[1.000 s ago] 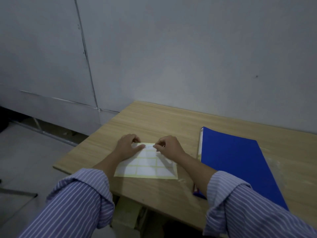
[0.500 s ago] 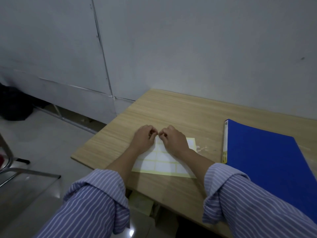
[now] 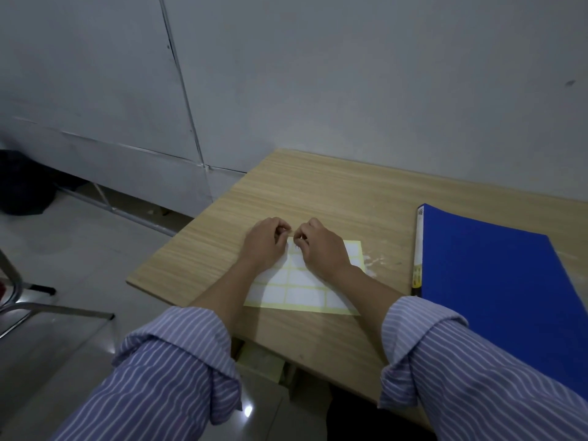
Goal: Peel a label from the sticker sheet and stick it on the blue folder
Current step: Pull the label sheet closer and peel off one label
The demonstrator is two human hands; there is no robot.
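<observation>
A sticker sheet (image 3: 302,292) of white labels on yellow backing lies flat on the wooden table (image 3: 334,192). My left hand (image 3: 264,243) and my right hand (image 3: 321,246) rest on its far edge, fingers curled, their fingertips meeting and pinching at the sheet's top edge. What exactly lies between the fingertips is too small to tell. The blue folder (image 3: 496,281) lies closed on the table to the right of the sheet, a hand's width away from it.
A grey wall stands just behind the table. The table's left edge drops to a tiled floor, where a metal chair frame (image 3: 38,300) stands at the far left. A dark bag (image 3: 22,183) sits by the wall.
Both hands have drawn closer together at the sheet's far edge until their fingertips meet. The view has swung left, so sheet and folder appear further right.
</observation>
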